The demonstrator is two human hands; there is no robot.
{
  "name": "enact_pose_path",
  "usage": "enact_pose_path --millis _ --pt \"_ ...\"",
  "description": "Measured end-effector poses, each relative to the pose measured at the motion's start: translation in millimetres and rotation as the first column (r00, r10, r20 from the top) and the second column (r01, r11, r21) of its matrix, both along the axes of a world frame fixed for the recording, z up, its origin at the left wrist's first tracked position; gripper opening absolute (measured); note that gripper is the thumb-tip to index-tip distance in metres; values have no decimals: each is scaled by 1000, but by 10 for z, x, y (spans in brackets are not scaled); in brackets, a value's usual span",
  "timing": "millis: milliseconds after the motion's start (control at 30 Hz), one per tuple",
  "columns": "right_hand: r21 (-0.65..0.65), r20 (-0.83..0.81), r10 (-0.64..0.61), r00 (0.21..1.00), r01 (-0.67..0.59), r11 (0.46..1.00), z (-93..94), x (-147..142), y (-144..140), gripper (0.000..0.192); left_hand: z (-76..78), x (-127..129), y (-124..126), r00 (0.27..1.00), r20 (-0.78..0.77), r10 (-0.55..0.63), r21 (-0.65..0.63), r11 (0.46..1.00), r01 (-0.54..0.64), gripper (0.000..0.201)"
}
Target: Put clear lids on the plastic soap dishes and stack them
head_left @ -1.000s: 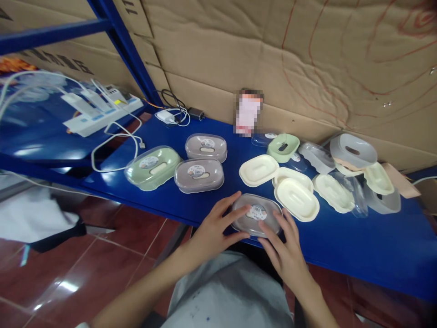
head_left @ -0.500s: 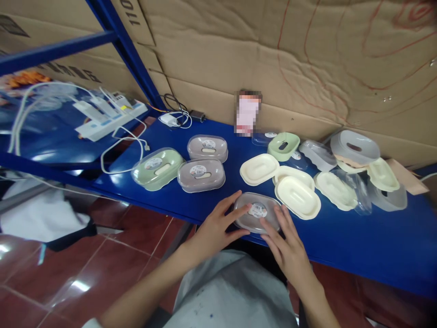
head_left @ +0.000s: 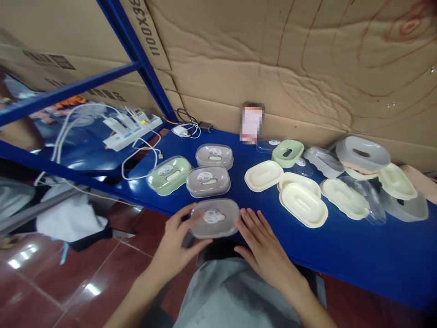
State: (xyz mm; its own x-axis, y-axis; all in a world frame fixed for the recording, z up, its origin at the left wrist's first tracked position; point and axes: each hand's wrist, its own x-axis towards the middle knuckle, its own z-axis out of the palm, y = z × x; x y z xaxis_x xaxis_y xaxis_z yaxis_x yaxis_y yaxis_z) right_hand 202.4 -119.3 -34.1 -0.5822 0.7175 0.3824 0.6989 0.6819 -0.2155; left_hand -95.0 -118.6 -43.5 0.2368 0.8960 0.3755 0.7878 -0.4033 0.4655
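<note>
A greyish oval soap box (head_left: pixel 225 223) with a clear lid and a round label lies at the front edge of the blue table. My left hand (head_left: pixel 179 234) grips its left end, fingers over the lid and thumb along the near side. Against the right end rest the fingertips of my right hand (head_left: pixel 261 237), its fingers stretched out and not wrapped round it. Just behind stand a second grey soap box (head_left: pixel 220 187), a third grey soap box (head_left: pixel 223 161) and a green soap box (head_left: pixel 155 182), all with clear lids.
To the right lie several cream oval trays (head_left: pixel 309 209), a green shell (head_left: pixel 288 152), grey shells (head_left: pixel 363 157) and clear lids (head_left: pixel 375 207). A blurred-out phone (head_left: pixel 251 123) leans on the cardboard wall (head_left: pixel 218 59). At left are cables and a power strip (head_left: pixel 126 139) by a blue frame.
Both hands have moved left with the soap box, bringing it closer to the lidded boxes. My right hand's fingers have slid off the lid's top to its right edge. The view has shifted slightly.
</note>
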Motion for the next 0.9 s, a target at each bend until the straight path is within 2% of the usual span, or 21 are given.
enact_pose_path --millis 133,333,433,533,567,633,667,733,800,900 --pt "-15 63 -113 992 114 993 33 119 270 72 5 -104 68 991 -22 132 11 991 -132 52" --pt "6 146 -230 962 231 973 -23 218 590 69 -24 21 396 979 -11 202 -15 979 -202 56" --pt "-19 182 -213 960 220 975 22 127 508 52 -12 164 583 964 -33 263 24 965 -262 56" --pt "-64 153 -99 983 110 992 146 100 355 48 21 386 637 939 -69 337 174 931 -322 59" --pt "-73 129 -54 990 64 995 199 133 335 47 30 468 619 946 -79 314 246 926 -287 58" --pt "-53 88 -19 996 23 998 306 275 405 47 37 627 552 979 -137 152 325 940 -100 52" --pt "-25 77 -46 996 48 999 353 378 503 46 33 697 516 984 -175 30 311 950 26 48" --pt "52 76 -185 980 181 982 418 616 814 44 7 807 465 959 -211 -189 220 947 235 42" --pt "113 100 -327 940 316 942 441 842 1205 41 -32 867 453 944 -167 -285 156 938 310 37" --pt "127 127 -395 910 380 916 440 1070 1713 38 -77 867 488 949 -37 -314 129 940 316 17"
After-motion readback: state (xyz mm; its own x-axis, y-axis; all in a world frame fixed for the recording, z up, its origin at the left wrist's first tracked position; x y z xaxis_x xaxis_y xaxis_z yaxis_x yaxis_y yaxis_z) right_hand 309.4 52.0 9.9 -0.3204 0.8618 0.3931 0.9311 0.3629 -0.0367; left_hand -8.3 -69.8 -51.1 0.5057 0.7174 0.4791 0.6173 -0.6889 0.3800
